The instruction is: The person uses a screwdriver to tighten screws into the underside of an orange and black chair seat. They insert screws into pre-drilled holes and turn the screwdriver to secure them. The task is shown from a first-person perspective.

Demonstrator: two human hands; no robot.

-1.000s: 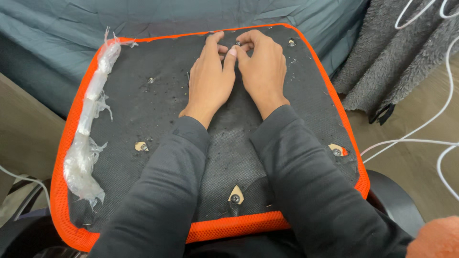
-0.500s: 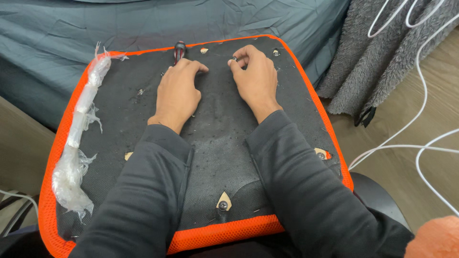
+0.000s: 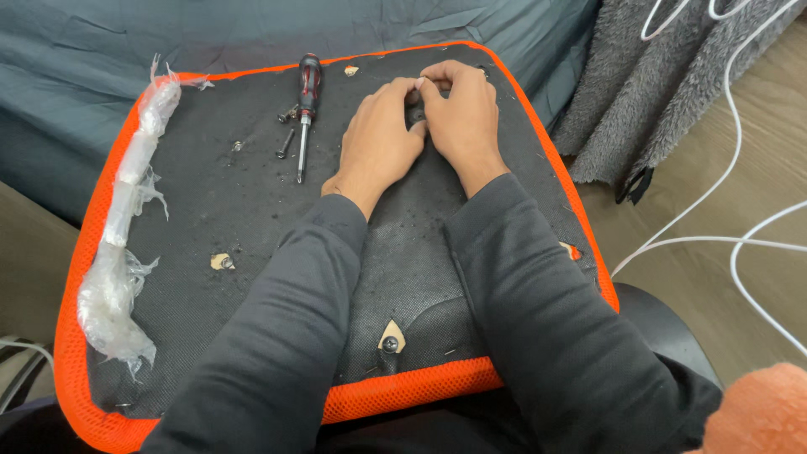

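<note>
Both hands meet at about 12 o'clock on the black underside of an overturned seat pad (image 3: pixel 252 210): the left hand (image 3: pixel 378 139) and the right hand (image 3: pixel 462 118) press their fingertips together over one small spot near the far edge, pinching something too small and too hidden to name, so whether they actually grasp a piece or only press the fabric cannot be told. That spot sits just inside the orange mesh border (image 3: pixel 403 391) which rims the pad all round. At about 11 o'clock from the hands, close by, a screwdriver (image 3: pixel 306 109) with a black and red handle lies loose, tip pointing toward the person, untouched. Just beside its shaft lie a couple of dark screws (image 3: pixel 284 145), out of their holes. Judging from this, some fasteners are already removed, while a screw at 6 o'clock (image 3: pixel 390 343), in a torn fabric opening near the person, looks seated, and a further hole at 8 o'clock (image 3: pixel 222 261) shows pale material. Along the 9 o'clock edge runs a crumpled strip of clear plastic wrap (image 3: pixel 118 235). Beyond the pad lie a teal cover (image 3: pixel 168 42), a grey furry throw (image 3: pixel 656 84) and white cables (image 3: pixel 723 244) on the wooden floor.
</note>
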